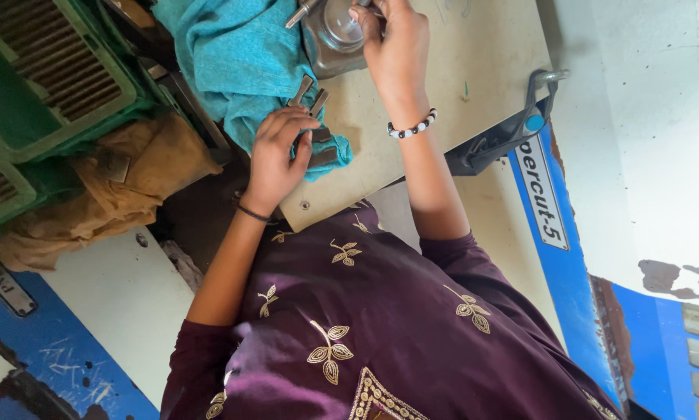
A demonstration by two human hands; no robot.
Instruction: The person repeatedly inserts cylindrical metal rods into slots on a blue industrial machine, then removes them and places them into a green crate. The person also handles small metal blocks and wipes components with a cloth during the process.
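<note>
My left hand (278, 152), a thin black band on its wrist, rests on a teal cloth (237, 54) at the table's near edge and pinches small grey metal pieces (312, 109). My right hand (396, 47), wearing a black-and-white bead bracelet, reaches further out. Its fingers are closed on the top of a round shiny metal part (335, 31) that stands on the beige table (474, 54). A thin metal rod sticks out of that part to the left. My purple garment with gold leaf embroidery fills the lower frame.
Green plastic crates (46, 70) stand at the left, with a crumpled tan cloth (124, 179) below them. A dark bracket with a blue knob (520, 128) hangs at the table's right edge. Blue machine panels (559, 233) run along the right and lower left.
</note>
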